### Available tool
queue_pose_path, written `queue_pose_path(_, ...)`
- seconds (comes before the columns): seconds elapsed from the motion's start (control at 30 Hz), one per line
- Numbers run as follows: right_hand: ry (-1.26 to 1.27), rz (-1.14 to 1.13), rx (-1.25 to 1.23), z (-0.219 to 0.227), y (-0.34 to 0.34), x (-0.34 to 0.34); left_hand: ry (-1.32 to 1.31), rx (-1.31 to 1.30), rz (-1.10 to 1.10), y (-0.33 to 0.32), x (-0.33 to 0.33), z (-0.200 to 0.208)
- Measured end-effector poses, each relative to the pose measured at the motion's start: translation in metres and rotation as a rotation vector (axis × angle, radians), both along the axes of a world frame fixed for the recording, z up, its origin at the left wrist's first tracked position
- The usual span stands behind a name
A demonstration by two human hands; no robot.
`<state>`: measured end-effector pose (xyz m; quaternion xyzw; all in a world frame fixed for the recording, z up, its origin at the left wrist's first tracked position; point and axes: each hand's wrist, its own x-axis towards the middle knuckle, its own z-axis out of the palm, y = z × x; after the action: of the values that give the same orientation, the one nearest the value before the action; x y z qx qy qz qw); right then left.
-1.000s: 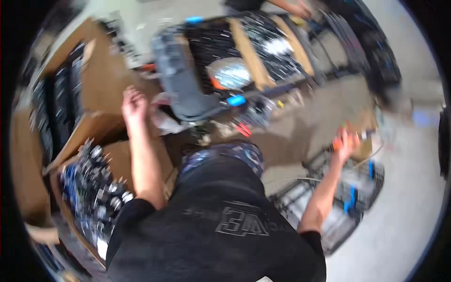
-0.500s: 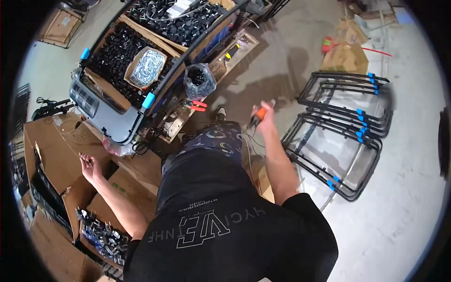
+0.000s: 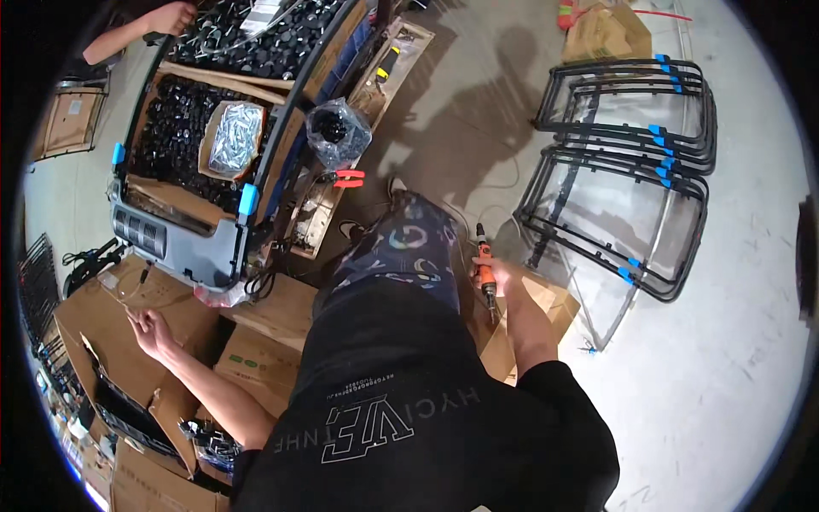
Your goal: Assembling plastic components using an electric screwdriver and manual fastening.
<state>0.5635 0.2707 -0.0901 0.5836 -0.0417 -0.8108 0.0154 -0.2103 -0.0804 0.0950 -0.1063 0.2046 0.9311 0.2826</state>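
Observation:
An orange power screwdriver (image 3: 487, 277) with a dark tip is gripped in my right hand (image 3: 505, 278), beside my thigh. The tool points roughly up and down in the picture, and a thin cable runs near it. My left hand (image 3: 152, 334) is raised over a large cardboard box (image 3: 183, 320), its fingers curled together; anything between them is too small to make out. Ahead of it, a black frame with a grey panel (image 3: 175, 243) lies across boxes of black knob-like parts (image 3: 166, 128). A small carton of silver screws (image 3: 236, 139) rests on those parts.
Black frames with blue clips (image 3: 627, 222) lie on the floor at right. Red-handled pliers (image 3: 348, 178), a yellow-black cutter (image 3: 388, 65) and a wooden tray (image 3: 311, 222) are near the bench. Another person's hand (image 3: 173, 18) reaches over the parts at far left.
My right hand has lowered toward my thigh, and the screwdriver has turned and now shows clearly. My left hand has shifted slightly down and left. Another person's arm has appeared at the upper left.

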Motion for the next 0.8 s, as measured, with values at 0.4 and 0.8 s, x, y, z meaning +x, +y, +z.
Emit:
queue_pose_path(0.4, -0.389, -0.399, 0.284, -0.009, -0.056, 0.085, -0.028, 0.063, -0.115, 0.030, -0.052, 0.037)
queue_pose_path(0.8, -0.428, -0.769, 1.760, 0.392, 0.260, 0.098, 0.000, 0.089, -0.238, 0.141, -0.064, 0.076)
